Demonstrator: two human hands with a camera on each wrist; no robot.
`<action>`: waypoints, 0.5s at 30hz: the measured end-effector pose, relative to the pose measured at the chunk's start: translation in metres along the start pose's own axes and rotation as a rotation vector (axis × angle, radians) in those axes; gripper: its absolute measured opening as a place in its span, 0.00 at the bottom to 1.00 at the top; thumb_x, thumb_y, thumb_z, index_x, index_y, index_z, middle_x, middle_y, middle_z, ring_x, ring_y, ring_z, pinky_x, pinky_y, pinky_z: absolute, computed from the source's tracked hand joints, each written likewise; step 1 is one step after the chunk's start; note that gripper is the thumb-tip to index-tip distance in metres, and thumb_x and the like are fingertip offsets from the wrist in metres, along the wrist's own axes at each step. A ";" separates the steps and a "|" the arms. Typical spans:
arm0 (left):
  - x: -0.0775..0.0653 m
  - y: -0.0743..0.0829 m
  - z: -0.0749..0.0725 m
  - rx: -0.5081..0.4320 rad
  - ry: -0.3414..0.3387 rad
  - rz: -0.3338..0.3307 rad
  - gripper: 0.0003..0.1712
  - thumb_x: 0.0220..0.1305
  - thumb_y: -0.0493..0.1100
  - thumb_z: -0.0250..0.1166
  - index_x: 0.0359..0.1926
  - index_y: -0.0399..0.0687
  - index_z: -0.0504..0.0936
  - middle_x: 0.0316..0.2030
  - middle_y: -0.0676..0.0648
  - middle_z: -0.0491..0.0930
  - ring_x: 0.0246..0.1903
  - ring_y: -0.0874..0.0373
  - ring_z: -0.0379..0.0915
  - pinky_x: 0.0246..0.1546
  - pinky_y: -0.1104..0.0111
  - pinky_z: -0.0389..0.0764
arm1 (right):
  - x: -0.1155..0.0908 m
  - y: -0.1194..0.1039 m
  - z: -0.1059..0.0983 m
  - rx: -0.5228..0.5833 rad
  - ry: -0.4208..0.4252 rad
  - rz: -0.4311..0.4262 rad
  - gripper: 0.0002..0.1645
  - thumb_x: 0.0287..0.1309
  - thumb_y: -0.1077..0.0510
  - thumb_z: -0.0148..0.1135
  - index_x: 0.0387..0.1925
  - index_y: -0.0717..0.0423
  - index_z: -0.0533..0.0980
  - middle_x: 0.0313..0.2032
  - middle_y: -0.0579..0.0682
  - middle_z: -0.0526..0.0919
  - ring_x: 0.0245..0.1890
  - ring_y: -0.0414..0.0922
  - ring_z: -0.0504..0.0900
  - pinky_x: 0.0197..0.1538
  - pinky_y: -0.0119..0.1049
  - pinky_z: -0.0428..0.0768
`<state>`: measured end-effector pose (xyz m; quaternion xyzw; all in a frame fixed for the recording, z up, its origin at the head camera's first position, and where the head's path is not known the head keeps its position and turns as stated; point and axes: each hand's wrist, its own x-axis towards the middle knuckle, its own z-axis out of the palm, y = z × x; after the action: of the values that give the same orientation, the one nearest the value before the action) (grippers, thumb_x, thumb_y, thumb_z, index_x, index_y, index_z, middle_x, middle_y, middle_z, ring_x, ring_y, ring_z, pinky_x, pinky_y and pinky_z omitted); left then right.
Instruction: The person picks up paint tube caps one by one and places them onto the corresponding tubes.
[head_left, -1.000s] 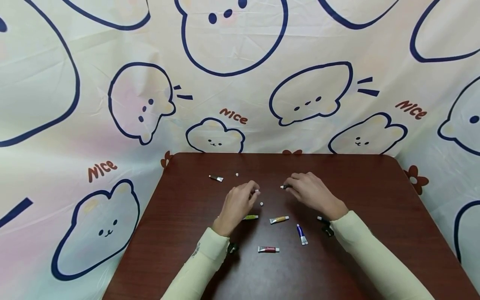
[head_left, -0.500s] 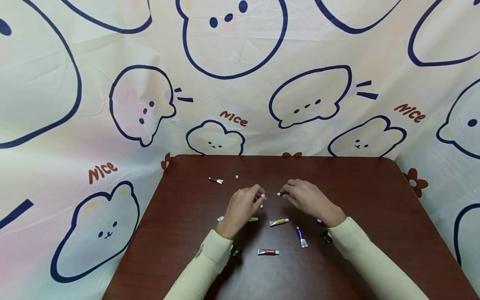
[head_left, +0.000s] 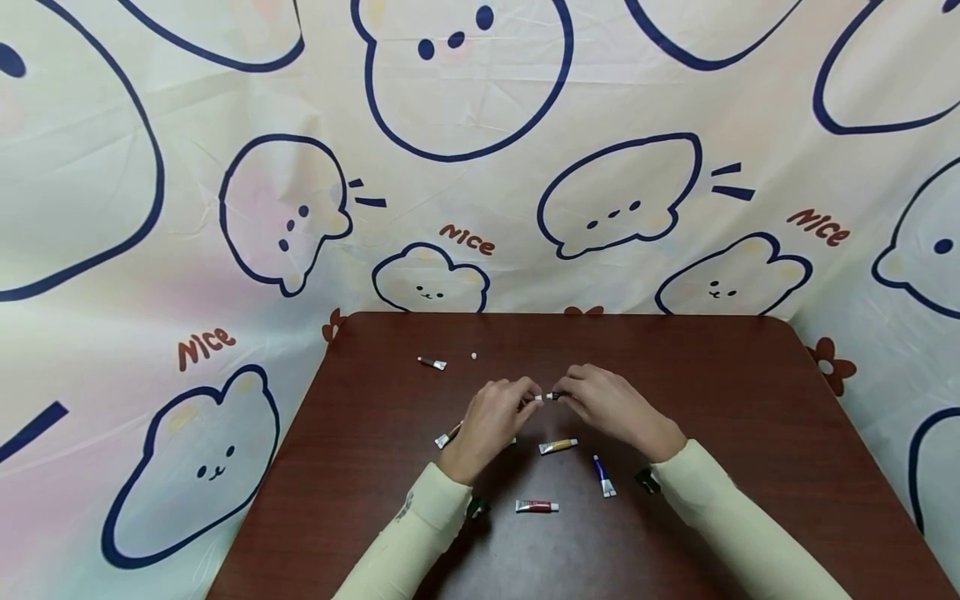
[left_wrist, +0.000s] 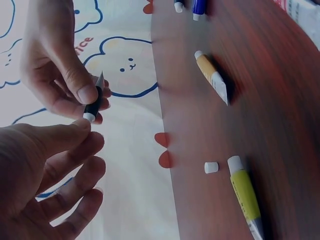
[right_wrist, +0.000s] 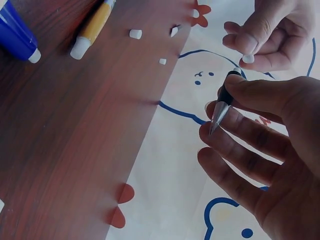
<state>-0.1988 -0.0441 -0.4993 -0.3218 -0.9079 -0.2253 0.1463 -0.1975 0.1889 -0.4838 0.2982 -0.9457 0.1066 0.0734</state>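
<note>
Over the table's back half, my two hands meet closely. Between thumb and fingertips my left hand (head_left: 491,421) pinches a small white cap (right_wrist: 248,58). My right hand (head_left: 615,408) holds a small black paint tube (right_wrist: 225,95) by thumb and fingers, its white neck turned to the cap. A narrow gap separates cap and neck in the head view. The tube's flat silver end points away from the cap. In the left wrist view the cap is hidden behind the left thumb. Below the hands lie an ochre tube (head_left: 558,447) and a yellow-green tube (left_wrist: 244,192).
A red tube (head_left: 537,506) and a blue tube (head_left: 603,477) lie nearer the front of the brown table (head_left: 360,533). At the back left are a brown tube (head_left: 432,363) and a loose white cap (head_left: 474,356). Another tube (head_left: 448,435) is partly behind the left wrist.
My left hand has moved right with the cap and my right hand slightly left with the black tube, so the gap between them has narrowed. The tubes on the table stay put.
</note>
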 end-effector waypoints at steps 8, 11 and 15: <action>0.001 0.005 -0.001 0.000 -0.024 -0.003 0.08 0.73 0.49 0.74 0.47 0.52 0.90 0.35 0.55 0.90 0.27 0.64 0.74 0.38 0.65 0.81 | 0.002 -0.003 0.000 -0.012 0.013 -0.031 0.11 0.67 0.56 0.77 0.50 0.51 0.89 0.41 0.47 0.87 0.38 0.41 0.83 0.42 0.37 0.87; 0.001 0.006 -0.002 -0.006 -0.025 -0.005 0.07 0.74 0.49 0.73 0.47 0.53 0.90 0.35 0.55 0.90 0.28 0.65 0.74 0.38 0.65 0.81 | 0.002 -0.004 0.000 -0.014 0.018 -0.038 0.11 0.67 0.57 0.78 0.49 0.51 0.89 0.41 0.46 0.87 0.37 0.40 0.83 0.42 0.36 0.87; 0.000 0.005 -0.001 -0.010 -0.010 0.003 0.07 0.73 0.48 0.74 0.46 0.52 0.90 0.34 0.55 0.90 0.28 0.64 0.75 0.38 0.65 0.81 | 0.002 -0.005 0.000 -0.012 0.011 -0.039 0.11 0.67 0.56 0.77 0.49 0.51 0.89 0.41 0.46 0.87 0.37 0.40 0.82 0.41 0.35 0.86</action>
<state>-0.1953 -0.0412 -0.4963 -0.3251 -0.9071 -0.2277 0.1404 -0.1959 0.1839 -0.4823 0.3154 -0.9399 0.1012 0.0825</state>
